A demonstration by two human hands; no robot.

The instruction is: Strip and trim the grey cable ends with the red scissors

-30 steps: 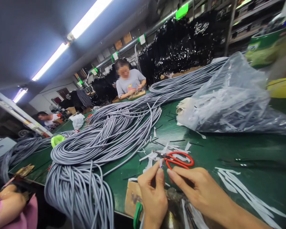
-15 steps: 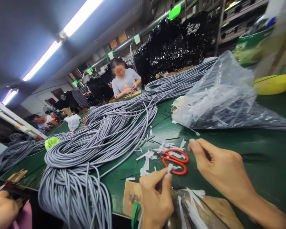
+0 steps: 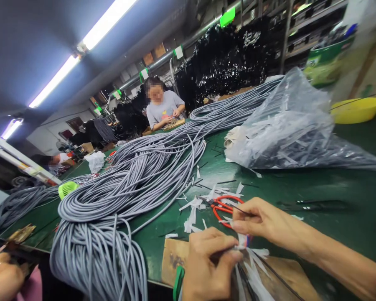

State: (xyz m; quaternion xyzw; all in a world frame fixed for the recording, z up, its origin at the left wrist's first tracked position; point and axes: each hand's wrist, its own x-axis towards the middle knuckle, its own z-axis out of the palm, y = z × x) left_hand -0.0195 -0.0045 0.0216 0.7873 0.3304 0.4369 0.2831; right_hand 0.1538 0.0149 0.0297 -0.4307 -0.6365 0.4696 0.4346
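One small white-wrapped piece with blue and red at its end (image 3: 244, 240) has my eye from way over here, and it's in the person's left hand (image 3: 208, 263), thumb and forefinger clamped on it, tip poking out to the right, above the brown wooden board (image 3: 291, 271). Up over it comes the right hand (image 3: 263, 219), thumb and fingertips pressed together on a thin black strip (image 3: 242, 210), and those fingers are right beside the piece; whether they touch it, I can't tell. Just behind, the red-handled metal scissors (image 3: 215, 214) lie among white scraps (image 3: 192, 211), partly hidden by that right hand. By the left wrist I've got a green plastic handle (image 3: 178, 282). Over to the left, a big looped bundle of grey cables (image 3: 113, 200) sprawls across the green tabletop (image 3: 288, 188), and beyond the right hand sits a clear plastic bag (image 3: 285, 138), bulging with pale pieces.
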